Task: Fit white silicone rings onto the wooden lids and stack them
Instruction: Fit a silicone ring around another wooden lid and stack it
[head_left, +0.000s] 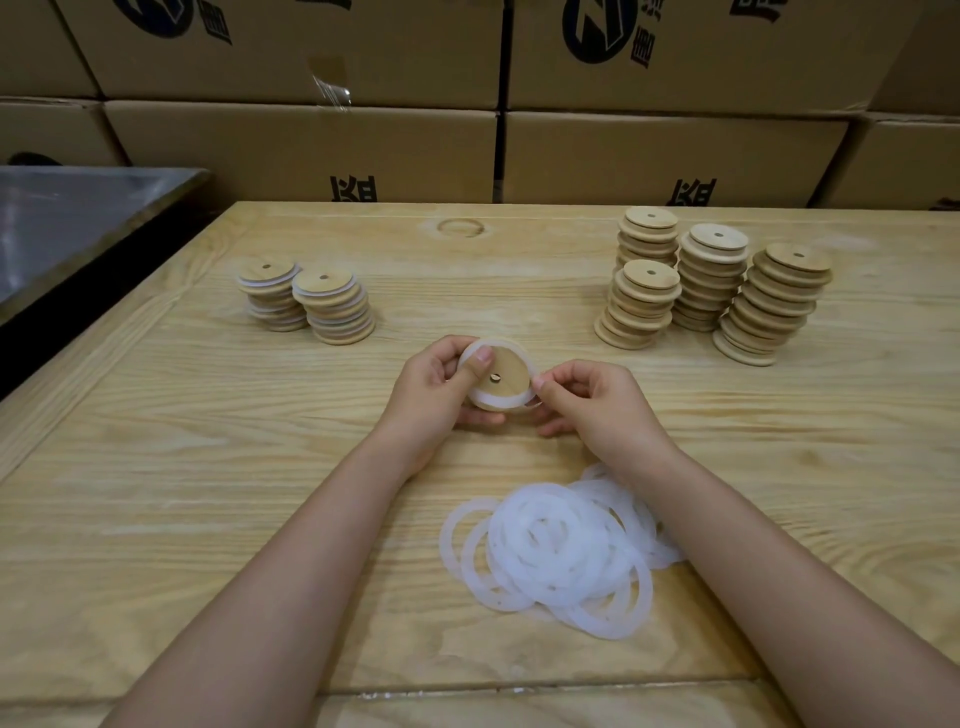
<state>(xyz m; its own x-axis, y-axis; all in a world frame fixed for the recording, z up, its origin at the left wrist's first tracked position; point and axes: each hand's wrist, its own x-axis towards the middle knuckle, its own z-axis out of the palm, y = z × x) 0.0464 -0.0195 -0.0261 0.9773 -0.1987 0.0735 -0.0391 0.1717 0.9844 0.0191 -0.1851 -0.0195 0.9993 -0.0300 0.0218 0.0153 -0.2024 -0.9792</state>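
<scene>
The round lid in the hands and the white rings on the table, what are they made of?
The lid looks like wood: pale tan, matte, faint grain lines, a small drilled hole. The ring on it and the heap of rings look like soft silicone or rubber: milky white, half see-through where they overlap, lying limp. Looks alone cannot say which.

Packing or warehouse area: stacked printed cardboard cartons (301, 150) along the far edge of a wooden worktable (156, 467), batch-stacked lids (727, 280).
</scene>
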